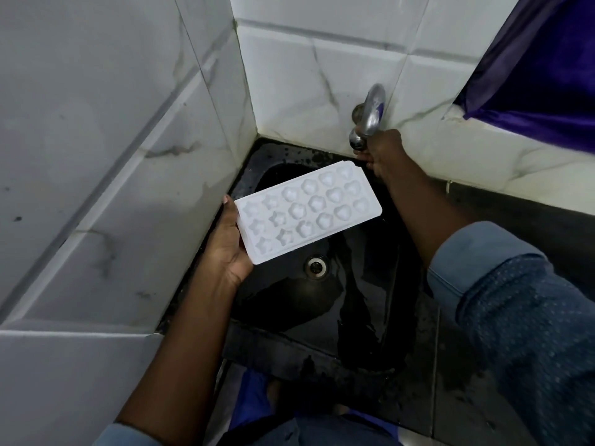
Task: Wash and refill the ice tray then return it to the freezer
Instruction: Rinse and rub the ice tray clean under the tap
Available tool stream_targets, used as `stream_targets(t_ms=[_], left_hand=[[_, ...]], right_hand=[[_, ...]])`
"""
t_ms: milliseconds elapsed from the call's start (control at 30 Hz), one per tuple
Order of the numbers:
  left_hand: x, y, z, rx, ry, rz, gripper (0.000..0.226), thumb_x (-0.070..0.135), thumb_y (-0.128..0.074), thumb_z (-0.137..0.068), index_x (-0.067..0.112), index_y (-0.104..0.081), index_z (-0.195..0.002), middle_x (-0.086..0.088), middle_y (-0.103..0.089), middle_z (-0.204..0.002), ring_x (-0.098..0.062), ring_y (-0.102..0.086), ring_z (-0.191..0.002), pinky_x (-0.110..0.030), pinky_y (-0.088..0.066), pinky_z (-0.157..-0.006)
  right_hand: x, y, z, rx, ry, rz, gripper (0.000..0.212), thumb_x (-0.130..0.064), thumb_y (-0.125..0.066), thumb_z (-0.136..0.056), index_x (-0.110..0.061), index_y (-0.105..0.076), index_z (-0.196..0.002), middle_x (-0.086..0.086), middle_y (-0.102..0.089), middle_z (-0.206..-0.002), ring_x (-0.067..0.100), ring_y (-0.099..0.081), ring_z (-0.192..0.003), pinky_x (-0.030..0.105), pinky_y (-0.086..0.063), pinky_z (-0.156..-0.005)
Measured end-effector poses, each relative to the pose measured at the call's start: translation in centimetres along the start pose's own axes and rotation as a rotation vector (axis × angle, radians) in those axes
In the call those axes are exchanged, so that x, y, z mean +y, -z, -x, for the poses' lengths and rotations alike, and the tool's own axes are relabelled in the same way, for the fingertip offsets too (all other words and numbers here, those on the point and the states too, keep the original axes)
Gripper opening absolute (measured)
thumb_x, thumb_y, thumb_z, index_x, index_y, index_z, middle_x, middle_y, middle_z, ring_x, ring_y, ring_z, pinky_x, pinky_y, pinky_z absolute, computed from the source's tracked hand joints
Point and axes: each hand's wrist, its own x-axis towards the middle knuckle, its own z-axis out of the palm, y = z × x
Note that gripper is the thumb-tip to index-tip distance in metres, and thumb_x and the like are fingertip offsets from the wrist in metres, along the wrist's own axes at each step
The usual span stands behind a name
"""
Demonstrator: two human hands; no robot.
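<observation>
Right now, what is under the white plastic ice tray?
The wet black sink basin and its round metal drain show below the white plastic ice tray. The left hand grips its near end; fingers beneath and the basin's far part are covered.

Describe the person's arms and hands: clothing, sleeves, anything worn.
The left hand and the right hand are bare: no gloves, rings or watch show. The right arm wears a dark blue fabric sleeve with small pale dots, its plain lighter blue cuff turned back above the forearm. Of the left sleeve only a light blue cuff edge shows.
</observation>
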Motion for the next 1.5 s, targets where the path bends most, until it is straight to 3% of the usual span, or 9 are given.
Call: stream_targets(t_ms=[200,367,533,633,833,967,1067,1333,1500], left_hand=[[-0.2,-1.1,-0.7,-0.041,-0.011,-0.023,0.079,0.074,-0.032,-0.103,0.010,-0.064,-0.136,-0.019,-0.076,-0.124,-0.035,-0.078,-0.104,-0.051,-0.065,-0.071],[0.1,-1.5,-1.7,-0.063,-0.008,-0.038,0.084,0.076,-0.034,-0.101,0.010,-0.056,-0.148,-0.021,-0.070,-0.136,-0.038,-0.073,-0.117,-0.054,-0.064,-0.078],[0.2,-2.1,-2.6,-0.079,0.004,-0.045,0.084,0.077,-0.032,-0.101,0.011,-0.058,-0.146,-0.021,-0.070,-0.136,-0.039,-0.073,-0.117,-0.057,-0.064,-0.081],[0.2,-2.5,-2.8,-0.078,0.009,-0.047,0.082,0.076,-0.030,-0.102,0.011,-0.061,-0.141,-0.020,-0.073,-0.131,-0.038,-0.075,-0.111,-0.056,-0.065,-0.078],[0.1,-2.9,-3.7,-0.098,0.014,-0.067,0.083,0.077,-0.029,-0.101,0.012,-0.061,-0.142,-0.020,-0.073,-0.131,-0.038,-0.075,-0.111,-0.056,-0.064,-0.078],[0.3,-3.1,-4.6,-0.109,0.009,-0.085,0.082,0.077,-0.027,-0.102,0.012,-0.065,-0.135,-0.019,-0.074,-0.129,-0.037,-0.075,-0.112,-0.055,-0.065,-0.079],[0.5,-3.3,-5.3,-0.115,0.016,-0.093,0.084,0.078,-0.028,-0.101,0.012,-0.064,-0.138,-0.019,-0.071,-0.134,-0.038,-0.073,-0.117,-0.057,-0.064,-0.083],[0.1,-3.1,-6.5,-0.123,0.050,-0.119,0.089,0.081,-0.031,-0.098,0.011,-0.060,-0.146,-0.020,-0.067,-0.140,-0.041,-0.067,-0.127,-0.062,-0.054,-0.100],[0.1,-2.1,-6.7,-0.120,0.061,-0.099,0.091,0.081,-0.031,-0.097,0.012,-0.056,-0.151,-0.021,-0.064,-0.145,-0.043,-0.062,-0.132,-0.063,-0.052,-0.104]], right_hand=[[-0.2,0.3,-0.2,0.003,0.021,0.006,0.044,-0.017,-0.080,-0.085,0.008,-0.063,-0.118,0.018,-0.070,-0.090,0.016,-0.065,-0.047,0.023,-0.047,-0.041],[-1.1,0.8,0.8,-0.075,-0.062,-0.082,0.018,-0.010,-0.075,-0.081,-0.004,-0.058,-0.083,0.009,-0.055,-0.064,0.013,-0.049,-0.040,0.023,-0.034,-0.042],[-1.0,1.3,0.3,-0.111,0.043,0.147,0.009,-0.007,-0.068,-0.094,-0.008,-0.060,-0.100,-0.001,-0.059,-0.077,0.012,-0.057,-0.060,0.018,-0.049,-0.045],[-0.9,1.9,0.7,-0.095,-0.013,0.015,0.009,0.003,-0.075,-0.085,0.004,-0.066,-0.084,0.004,-0.059,-0.053,0.014,-0.055,-0.046,0.024,-0.043,-0.044],[1.3,4.4,1.3,-0.144,-0.053,-0.039,0.044,-0.048,-0.063,-0.098,-0.004,-0.066,-0.099,0.003,-0.067,-0.061,0.015,-0.062,-0.045,0.023,-0.048,-0.050],[3.9,5.7,1.8,-0.169,-0.061,-0.003,0.041,-0.038,-0.063,-0.097,0.001,-0.074,-0.103,0.014,-0.079,-0.089,0.039,-0.076,-0.089,0.054,-0.060,-0.082],[4.4,6.1,2.8,-0.197,-0.062,0.021,0.039,-0.041,-0.056,-0.102,-0.009,-0.078,-0.103,0.011,-0.080,-0.099,0.035,-0.077,-0.097,0.053,-0.059,-0.094],[5.0,6.5,3.6,-0.226,-0.062,-0.067,0.038,-0.042,-0.055,-0.105,-0.012,-0.078,-0.102,0.009,-0.081,-0.102,0.030,-0.077,-0.096,0.044,-0.061,-0.086],[2.2,5.2,2.2,-0.211,-0.102,0.015,0.033,-0.041,-0.059,-0.102,-0.012,-0.066,-0.086,-0.001,-0.067,-0.065,0.014,-0.059,-0.048,0.025,-0.046,-0.049]])
